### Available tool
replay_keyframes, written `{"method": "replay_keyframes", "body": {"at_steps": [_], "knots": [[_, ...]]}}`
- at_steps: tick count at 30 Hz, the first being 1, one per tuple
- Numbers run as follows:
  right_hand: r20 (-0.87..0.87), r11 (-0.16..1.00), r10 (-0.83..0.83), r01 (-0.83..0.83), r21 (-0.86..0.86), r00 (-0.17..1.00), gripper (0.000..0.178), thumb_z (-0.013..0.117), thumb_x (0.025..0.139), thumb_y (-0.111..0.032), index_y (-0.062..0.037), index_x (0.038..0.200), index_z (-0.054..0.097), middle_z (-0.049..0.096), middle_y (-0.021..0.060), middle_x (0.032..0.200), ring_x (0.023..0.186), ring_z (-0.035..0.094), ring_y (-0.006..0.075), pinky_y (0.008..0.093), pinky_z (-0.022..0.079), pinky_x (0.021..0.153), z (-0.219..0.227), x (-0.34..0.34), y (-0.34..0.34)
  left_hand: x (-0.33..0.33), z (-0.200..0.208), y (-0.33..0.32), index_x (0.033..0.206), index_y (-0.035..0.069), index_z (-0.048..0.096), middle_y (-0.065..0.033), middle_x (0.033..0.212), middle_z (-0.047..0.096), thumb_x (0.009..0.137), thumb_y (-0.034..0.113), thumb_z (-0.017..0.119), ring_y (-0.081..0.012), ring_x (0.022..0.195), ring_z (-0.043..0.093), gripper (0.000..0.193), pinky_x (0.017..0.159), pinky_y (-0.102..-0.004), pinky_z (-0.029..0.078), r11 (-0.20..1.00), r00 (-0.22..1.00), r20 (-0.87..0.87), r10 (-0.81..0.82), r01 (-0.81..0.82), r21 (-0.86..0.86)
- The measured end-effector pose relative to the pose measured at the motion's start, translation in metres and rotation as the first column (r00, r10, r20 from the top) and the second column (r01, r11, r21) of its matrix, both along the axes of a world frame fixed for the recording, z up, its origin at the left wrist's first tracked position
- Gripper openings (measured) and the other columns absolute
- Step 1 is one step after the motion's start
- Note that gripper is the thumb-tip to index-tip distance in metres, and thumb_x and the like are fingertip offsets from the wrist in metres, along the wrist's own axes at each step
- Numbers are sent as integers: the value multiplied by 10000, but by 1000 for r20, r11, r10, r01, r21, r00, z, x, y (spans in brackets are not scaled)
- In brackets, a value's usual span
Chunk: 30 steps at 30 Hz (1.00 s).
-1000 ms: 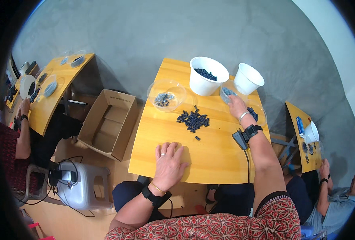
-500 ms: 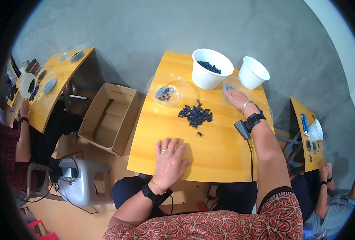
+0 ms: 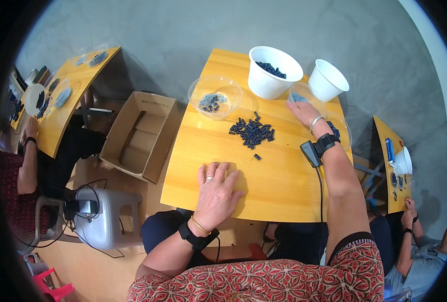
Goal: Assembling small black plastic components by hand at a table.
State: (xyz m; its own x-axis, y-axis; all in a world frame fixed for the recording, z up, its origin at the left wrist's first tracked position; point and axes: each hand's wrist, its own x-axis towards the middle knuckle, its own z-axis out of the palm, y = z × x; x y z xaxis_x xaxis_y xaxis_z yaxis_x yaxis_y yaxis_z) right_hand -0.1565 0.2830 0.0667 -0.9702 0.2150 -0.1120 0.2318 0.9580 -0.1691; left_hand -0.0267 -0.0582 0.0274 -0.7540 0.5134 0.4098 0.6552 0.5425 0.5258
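My left hand point(image 3: 216, 194) lies palm down near the front edge of the yellow wooden table point(image 3: 279, 186), fingers spread, holding nothing. At the back right, my right hand point(image 3: 305, 114) reaches to a clear plastic bowl point(image 3: 316, 99) of small silvery-blue pieces point(image 3: 298, 97). Its fingers are drawn together at the near rim; whatever they pinch is too small to make out. Between the hands lies a loose pile of small black plastic parts point(image 3: 252, 133), with one part point(image 3: 257, 157) apart from it. Another clear bowl point(image 3: 216, 83) at the back left contains silvery pieces and some black parts.
A white bucket point(image 3: 270, 86) with black parts and a second white bucket point(image 3: 329, 80) stand behind. Beside my right wrist is a clear bowl point(image 3: 348, 132) with dark parts. A cardboard box point(image 3: 150, 116) and a grey stool point(image 3: 105, 221) stand left. People sit at tables on both sides.
The whole view has shifted slightly, so the table appears higher. Both hands keep nearly the same places relative to the table and bowls.
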Motion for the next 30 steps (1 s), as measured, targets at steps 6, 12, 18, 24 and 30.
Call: {"method": "replay_keyframes", "body": {"at_steps": [6,12,18,24,30], "knots": [[-137,997,-74,75,1,988,538,334,894,-479,-41,1007,626,586,221,1055,1008,528,377,407,405,876,-4,2,-10,1,1,0,1052,25,572,-164,1127,471,637,165,711,-338,1085,413,460,949,-486,263,1000,1000,7,1,-1,-3],[-92,994,-98,102,35,991,616,266,892,-556,-79,1110,589,562,215,1124,1082,506,357,412,373,936,1,-2,-2,1,0,0,1044,31,577,-160,1130,469,639,168,711,-337,1083,413,448,949,-495,261,1000,1000,13,-2,2,0],[-26,995,27,-25,97,999,623,266,886,-570,-82,1130,567,535,251,1138,1077,489,395,412,376,929,-8,-12,16,0,0,-1,1042,38,579,-154,1137,463,637,169,715,-331,1088,410,446,955,-502,255,1000,1000,21,-8,8,7],[0,1000,28,-28,-4,1000,622,301,883,-556,-37,1089,574,551,244,1115,1064,504,365,399,387,909,-5,-15,12,0,1,0,1046,37,577,-152,1138,463,636,167,715,-332,1095,408,452,963,-506,252,1000,1000,30,-8,8,-6],[-89,997,-68,71,32,994,565,379,876,-530,-20,914,618,604,216,983,945,560,354,405,431,822,2,-5,-6,1,-2,0,1050,34,576,-153,1137,464,632,163,717,-338,1099,407,459,965,-511,253,1000,1000,25,-6,6,-4]]}}
